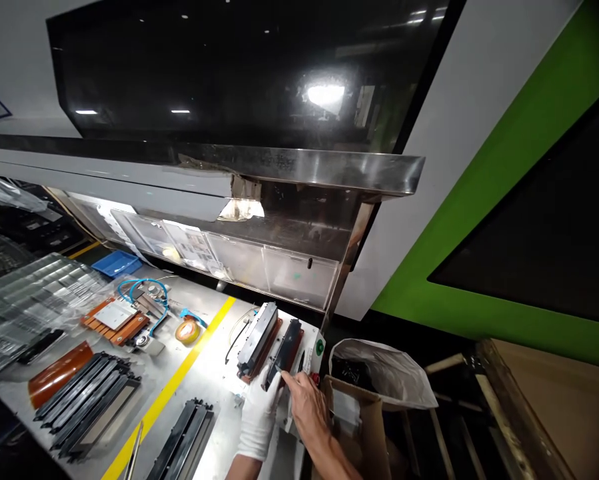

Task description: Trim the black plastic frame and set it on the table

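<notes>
My left hand (260, 408), in a white knitted glove, is closed at the near end of a long black plastic bar (285, 352). Its fingertips are partly hidden by the bar. My right hand (307, 403) is bare. Its thumb reaches out to the bar's near end, while the other fingers are bent and apart from the thumb, with nothing visible in them. The bar lies over a reddish-brown fixture (296, 351). Just left of it, a second fixture bears a grey-topped long part (258, 339).
Stacked black bars (92, 400) and another pair (182, 437) lie on the metal table. Tweezers (134, 452), a tape roll (187, 331) and an orange block (114, 321) are there too. A cardboard box (372, 427) and a white bag (404, 373) stand right.
</notes>
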`<state>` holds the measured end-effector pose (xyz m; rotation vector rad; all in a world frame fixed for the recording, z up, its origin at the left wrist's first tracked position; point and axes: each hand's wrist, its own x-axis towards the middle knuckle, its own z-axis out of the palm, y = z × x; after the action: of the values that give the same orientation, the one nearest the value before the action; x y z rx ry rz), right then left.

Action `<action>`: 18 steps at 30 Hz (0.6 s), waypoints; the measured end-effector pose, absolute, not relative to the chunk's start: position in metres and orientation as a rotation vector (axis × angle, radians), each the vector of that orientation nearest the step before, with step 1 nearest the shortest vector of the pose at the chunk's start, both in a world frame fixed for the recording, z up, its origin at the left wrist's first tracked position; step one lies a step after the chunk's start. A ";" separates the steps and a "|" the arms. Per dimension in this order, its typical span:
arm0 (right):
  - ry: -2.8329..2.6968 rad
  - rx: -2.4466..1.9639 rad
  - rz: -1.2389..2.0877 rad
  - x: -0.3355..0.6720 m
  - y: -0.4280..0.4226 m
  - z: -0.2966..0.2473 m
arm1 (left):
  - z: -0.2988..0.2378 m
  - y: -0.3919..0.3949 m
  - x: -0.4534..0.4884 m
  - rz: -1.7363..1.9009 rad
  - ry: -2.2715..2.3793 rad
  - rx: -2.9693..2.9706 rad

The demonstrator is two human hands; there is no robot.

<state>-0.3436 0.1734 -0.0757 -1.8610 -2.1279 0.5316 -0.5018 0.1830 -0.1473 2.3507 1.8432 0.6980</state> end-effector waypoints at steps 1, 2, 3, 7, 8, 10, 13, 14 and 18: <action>-2.143 -1.861 0.528 -0.344 0.176 -0.073 | -0.148 0.184 -0.501 0.681 1.844 2.346; -2.155 -1.859 0.527 -0.343 0.178 -0.071 | -0.150 0.184 -0.501 0.665 1.847 2.340; -2.168 -1.854 0.527 -0.343 0.180 -0.069 | -0.152 0.184 -0.501 0.653 1.849 2.323; -2.194 -1.834 0.526 -0.342 0.185 -0.063 | -0.165 0.184 -0.502 0.657 1.836 2.211; -2.195 -1.830 0.524 -0.342 0.186 -0.063 | -0.168 0.185 -0.502 0.659 1.832 2.212; -2.190 -1.825 0.513 -0.343 0.188 -0.062 | -0.173 0.188 -0.502 0.657 1.834 2.238; -2.188 -1.817 0.501 -0.343 0.191 -0.063 | -0.178 0.192 -0.501 0.652 1.878 2.237; -2.188 -1.817 0.497 -0.343 0.192 -0.063 | -0.178 0.193 -0.500 0.647 1.893 2.226; -2.191 -1.810 0.496 -0.342 0.196 -0.064 | -0.178 0.197 -0.497 0.647 1.906 2.141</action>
<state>-0.3418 0.1958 -0.0639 -1.8099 -2.1913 0.4958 -0.4972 0.1971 -0.1779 2.1409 1.9059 0.6472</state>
